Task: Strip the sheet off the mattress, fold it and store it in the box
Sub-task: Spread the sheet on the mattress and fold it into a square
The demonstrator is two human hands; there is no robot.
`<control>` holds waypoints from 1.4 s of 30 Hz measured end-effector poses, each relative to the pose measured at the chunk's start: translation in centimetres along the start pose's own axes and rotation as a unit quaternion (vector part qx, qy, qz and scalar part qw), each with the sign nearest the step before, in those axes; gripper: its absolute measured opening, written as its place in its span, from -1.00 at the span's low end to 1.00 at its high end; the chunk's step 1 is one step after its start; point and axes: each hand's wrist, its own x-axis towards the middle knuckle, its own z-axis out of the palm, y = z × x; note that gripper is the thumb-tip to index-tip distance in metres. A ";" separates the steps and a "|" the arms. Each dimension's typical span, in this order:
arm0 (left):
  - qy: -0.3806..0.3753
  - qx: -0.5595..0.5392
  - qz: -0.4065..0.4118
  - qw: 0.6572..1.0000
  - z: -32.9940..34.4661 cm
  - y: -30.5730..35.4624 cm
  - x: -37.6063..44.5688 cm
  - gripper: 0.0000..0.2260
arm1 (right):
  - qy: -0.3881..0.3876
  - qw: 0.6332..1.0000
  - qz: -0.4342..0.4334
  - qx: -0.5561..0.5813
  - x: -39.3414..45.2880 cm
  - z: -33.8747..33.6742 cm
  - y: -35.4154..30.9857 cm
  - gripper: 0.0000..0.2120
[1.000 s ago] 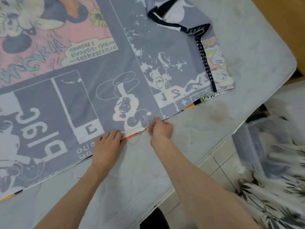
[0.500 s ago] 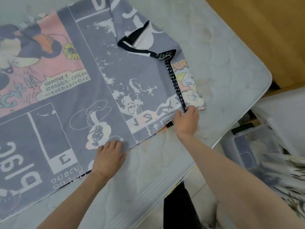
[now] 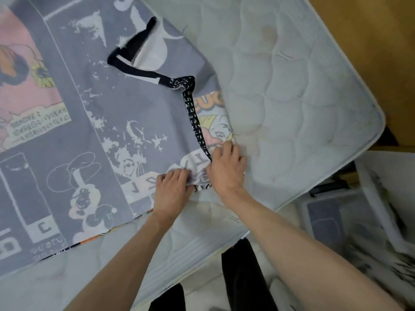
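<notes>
The grey cartoon-print sheet [image 3: 94, 122] lies folded flat on the bare white quilted mattress [image 3: 292, 97], its black patterned band [image 3: 195, 122] running down to the near right corner. My left hand [image 3: 173, 189] and my right hand [image 3: 226, 169] sit side by side on that corner, both pinching the fabric at the sheet's edge. A clear plastic box [image 3: 332, 218] stands on the floor to the right of the mattress, blurred.
The mattress's rounded corner [image 3: 379, 122] points right, with wooden floor [image 3: 370, 30] beyond it. Striped fabric [image 3: 402, 250] lies over the box area at lower right. My dark trouser legs [image 3: 242, 277] stand against the mattress's near edge.
My left hand slid right along the sheet's near edge and joined my right hand at the corner by the black band. The view shifted right.
</notes>
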 end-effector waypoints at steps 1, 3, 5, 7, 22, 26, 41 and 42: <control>-0.012 -0.003 0.003 1.000 -0.4 0.0 0.2 -0.78 | 0.006 0.999 0.007 0.042 0.5 -0.8 0.1 -0.72; -0.037 -0.002 0.016 0.999 -1.1 0.1 0.4 -0.82 | 0.059 0.970 0.080 0.221 1.8 -2.8 1.6 -0.84; -0.040 0.001 0.032 0.999 -1.5 0.4 0.4 -0.81 | 0.131 0.878 0.235 0.396 3.4 -4.6 5.7 -0.89; -0.025 0.013 0.040 0.999 -1.5 0.7 0.4 -0.82 | 0.139 0.797 0.373 0.454 4.8 -6.1 10.9 -0.86; -0.026 -0.058 0.005 0.998 0.3 3.1 -0.3 -0.94 | -0.039 0.860 0.304 0.408 6.6 -5.2 11.5 -0.87; -0.122 -0.054 0.004 0.991 -0.6 3.3 0.2 -0.83 | -0.032 0.892 0.332 0.305 4.5 -5.5 13.2 -0.81; 0.145 -0.556 -0.479 0.664 -13.7 -4.4 25.4 -0.37 | -0.015 0.981 -0.084 0.175 19.1 -9.3 6.2 -0.60; 0.162 -0.559 -0.500 0.641 -14.2 -5.7 27.0 -0.32 | 0.006 0.983 -0.094 0.155 19.5 -9.4 6.0 -0.65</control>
